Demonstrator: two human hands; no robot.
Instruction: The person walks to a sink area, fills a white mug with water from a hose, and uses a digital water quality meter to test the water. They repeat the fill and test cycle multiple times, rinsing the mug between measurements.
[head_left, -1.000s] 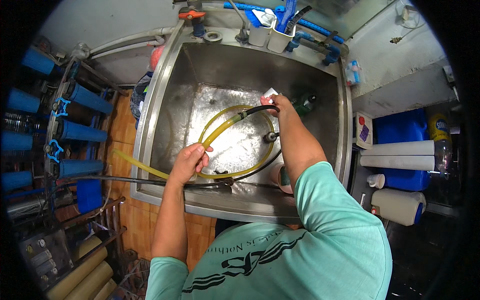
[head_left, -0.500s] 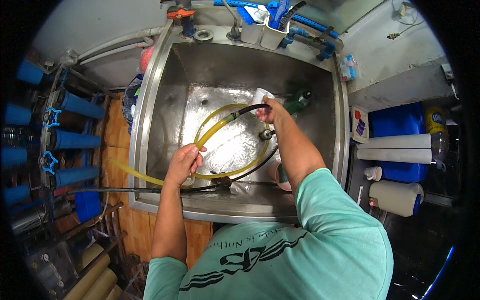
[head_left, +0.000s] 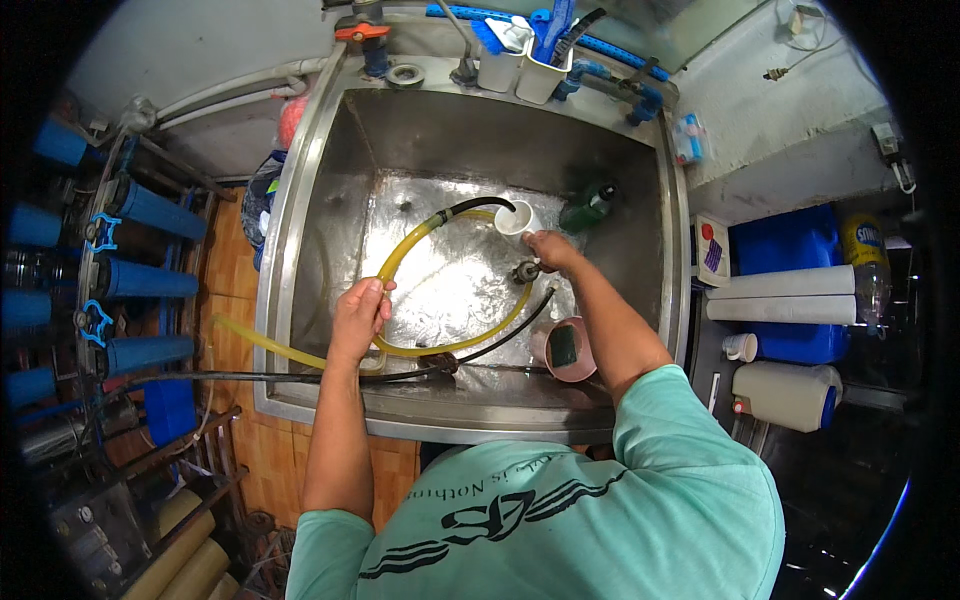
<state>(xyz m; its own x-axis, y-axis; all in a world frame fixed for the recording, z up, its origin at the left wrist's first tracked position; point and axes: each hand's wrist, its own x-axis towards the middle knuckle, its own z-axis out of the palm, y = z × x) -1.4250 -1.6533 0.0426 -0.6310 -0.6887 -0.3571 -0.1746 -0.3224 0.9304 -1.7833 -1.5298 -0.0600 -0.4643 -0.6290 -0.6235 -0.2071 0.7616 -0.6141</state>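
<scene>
My left hand [head_left: 362, 312] grips a yellow hose [head_left: 400, 254] inside the steel sink [head_left: 282, 260]. A short black section [head_left: 478, 203] joins this hose, its tip at the mouth of a white cup [head_left: 516, 222]. My right hand [head_left: 549, 248] holds that cup at its near side, fingers partly hidden. Just below that hand is a metal fitting [head_left: 526, 271] on the looped hose. A thinner black hose [head_left: 505, 335] crosses the near part of the sink. A pink container [head_left: 560, 360] with a dark green pad stands at the near right; a green bottle [head_left: 590, 208] lies farther back.
Blue filter housings [head_left: 152, 278] fill a rack at left. Brush holders [head_left: 545, 75], pipes and an orange-handled valve [head_left: 360, 32] line the back ledge. At right are blue containers [head_left: 800, 240], white cylinders [head_left: 780, 282] and a beige jerrycan [head_left: 785, 395].
My right hand has moved down toward me with the cup, whose round mouth now faces up at the black tip. My left hand has shifted slightly left.
</scene>
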